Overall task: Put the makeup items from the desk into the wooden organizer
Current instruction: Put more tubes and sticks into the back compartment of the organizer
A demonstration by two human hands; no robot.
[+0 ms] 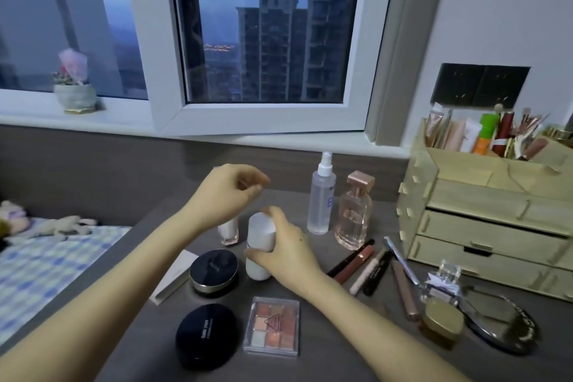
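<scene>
Nearest the camera, a black compact and a clear-lidded eyeshadow palette lay flat on the grey desk, with a round black-lidded jar just behind them. Past these, the right hand wrapped its fingers and thumb around a white bottle standing upright mid-desk, a grip on the body that looked suited to lifting it without tipping. The left hand hovered above and apart from the right, over a small pink bottle. Its fingers were curled toward the thumb, but blur made it impossible to tell whether they pinched anything.

To the right, slim lip and eye tubes lay fanned side by side, near a gold-capped jar and a hand mirror. A clear spray bottle and a pink perfume bottle stood farther back. The wooden organizer sat at the desk's far right against the wall, its top compartments already holding upright tubes and brushes — most items appeared yet to be stowed. Beyond, the window showed towers at dusk.
</scene>
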